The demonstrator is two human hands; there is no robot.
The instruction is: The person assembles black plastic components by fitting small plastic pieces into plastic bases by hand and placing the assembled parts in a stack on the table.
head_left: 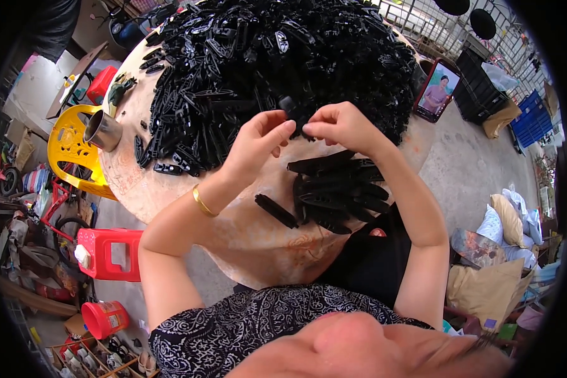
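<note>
A large heap of glossy black plastic parts (233,63) covers the far side of a round table (246,252). At the near edge of the heap, my left hand (264,135) is closed in a pinch on a small black plastic part (288,106). Close beside it, the thumb and fingers of my right hand (343,128) are pinched together at dark material that blends into the heap. Below my right hand lies a smaller pile of long black parts (340,195). One single long black piece (276,211) rests apart, to the left of that pile.
A metal cup (103,131) stands at the table's left edge, by a yellow chair (75,145). On the right a phone (436,90) leans upright. A red stool (110,254) and red bucket (104,319) are on the floor at left; bags and cardboard (485,290) lie at right.
</note>
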